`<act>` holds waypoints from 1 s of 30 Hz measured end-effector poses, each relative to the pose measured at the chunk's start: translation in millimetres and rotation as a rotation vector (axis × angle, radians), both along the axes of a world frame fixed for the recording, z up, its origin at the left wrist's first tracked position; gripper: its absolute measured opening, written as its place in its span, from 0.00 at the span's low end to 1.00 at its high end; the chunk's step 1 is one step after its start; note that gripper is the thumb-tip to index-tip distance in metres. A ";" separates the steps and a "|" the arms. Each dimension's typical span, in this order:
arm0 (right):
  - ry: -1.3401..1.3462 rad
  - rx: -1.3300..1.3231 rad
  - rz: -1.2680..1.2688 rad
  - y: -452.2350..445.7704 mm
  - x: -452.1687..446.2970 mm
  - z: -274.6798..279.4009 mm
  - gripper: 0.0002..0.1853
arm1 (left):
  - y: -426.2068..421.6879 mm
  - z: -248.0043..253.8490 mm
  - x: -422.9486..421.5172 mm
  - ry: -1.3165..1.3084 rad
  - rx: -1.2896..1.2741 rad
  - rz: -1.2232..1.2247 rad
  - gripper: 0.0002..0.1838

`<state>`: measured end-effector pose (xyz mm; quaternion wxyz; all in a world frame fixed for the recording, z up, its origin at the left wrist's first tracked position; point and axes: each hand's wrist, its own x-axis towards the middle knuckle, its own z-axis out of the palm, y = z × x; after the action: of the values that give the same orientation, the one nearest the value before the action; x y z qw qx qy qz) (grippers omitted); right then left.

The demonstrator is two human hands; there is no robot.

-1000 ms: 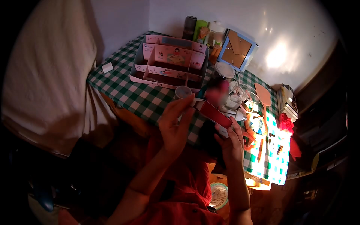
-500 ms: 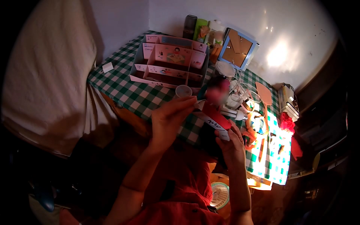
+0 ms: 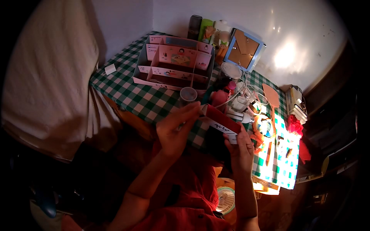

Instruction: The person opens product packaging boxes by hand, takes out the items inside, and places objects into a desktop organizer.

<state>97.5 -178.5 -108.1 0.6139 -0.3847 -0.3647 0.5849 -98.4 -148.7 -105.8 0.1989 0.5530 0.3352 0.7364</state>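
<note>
A narrow red and white box (image 3: 221, 120) with dark lettering on its side is held above the table's front edge. My right hand (image 3: 240, 148) grips its lower right end between thumb and fingers. The fingertips of my left hand (image 3: 175, 129) are pressed together at the box's upper left end, by its white flap. Just behind them stands a clear cup (image 3: 188, 94). Farther back lies a pink divided organizer (image 3: 173, 63) with several compartments.
A checked cloth (image 3: 127, 92) covers the table. Right of the box are a white bulb (image 3: 239, 116), cables, a pink bottle (image 3: 219, 97) and orange rings. Behind stand a blue frame (image 3: 243, 50) and bottles. A white square (image 3: 110, 69) lies left; a basket (image 3: 226, 200) stands below.
The box has turned so its lettered white side shows. My left hand's fingers have closed together near its end, and my right hand has shifted slightly with the box.
</note>
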 end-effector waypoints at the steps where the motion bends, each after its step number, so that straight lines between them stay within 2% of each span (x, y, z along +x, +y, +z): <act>1: -0.023 -0.003 -0.022 -0.9 -0.8 1.8 0.23 | -0.3 -0.8 0.6 0.001 0.000 0.000 0.14; 4: -0.057 -0.007 -0.054 -3.3 -2.8 6.8 0.23 | -1.0 -1.0 0.9 0.017 0.036 0.007 0.15; 6: -0.063 -0.004 -0.045 -4.1 -2.0 7.0 0.23 | -2.1 0.0 -0.4 0.124 0.070 0.060 0.16; 12: -0.087 0.003 -0.015 -7.1 -4.7 10.8 0.23 | -4.5 -4.3 5.2 0.157 0.118 0.151 0.17; 15: -0.101 0.010 -0.017 -7.6 -6.1 9.6 0.23 | -4.7 -10.9 11.5 0.061 0.080 0.118 0.18; 19: -0.110 -0.008 -0.058 -7.4 -6.2 11.8 0.22 | -2.2 -20.7 13.9 0.058 0.073 0.123 0.18; 20: -0.109 -0.011 -0.068 -6.2 -4.4 10.4 0.22 | 0.3 -25.3 10.1 0.050 0.031 0.025 0.20; 22: -0.308 0.171 -0.169 -3.3 0.3 6.4 0.20 | -2.7 -22.1 7.3 0.045 -0.014 -0.090 0.22; 23: -0.306 0.168 -0.184 -2.9 1.3 7.5 0.20 | -7.7 -17.0 6.7 -0.012 -0.124 -0.181 0.23; 24: -0.496 0.270 -0.208 -3.9 1.0 8.9 0.20 | -12.3 -10.0 5.6 -0.065 -0.239 -0.271 0.24; 25: -0.689 0.366 -0.226 -4.8 1.7 10.8 0.20 | -15.4 -6.7 2.5 -0.061 -0.246 -0.286 0.24; 26: -0.880 0.562 -0.267 -1.5 3.2 15.3 0.20 | -17.3 -3.7 -1.3 0.331 -0.167 -0.055 0.29; 27: -0.880 0.556 -0.275 -0.7 2.5 22.2 0.20 | -18.5 0.9 -2.8 0.718 -0.073 0.185 0.33; 29: -1.073 0.719 -0.182 -0.3 -1.8 34.6 0.21 | -19.7 10.4 -1.6 0.794 -0.039 0.190 0.33; 30: -1.090 0.748 -0.127 2.2 -1.5 35.1 0.23 | -17.8 12.5 -1.3 0.726 -0.075 -0.048 0.32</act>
<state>96.0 -176.3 -73.0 0.4671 -0.4074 -0.7779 0.1034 -99.7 -166.5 -93.3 0.1042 0.7785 0.3974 0.4745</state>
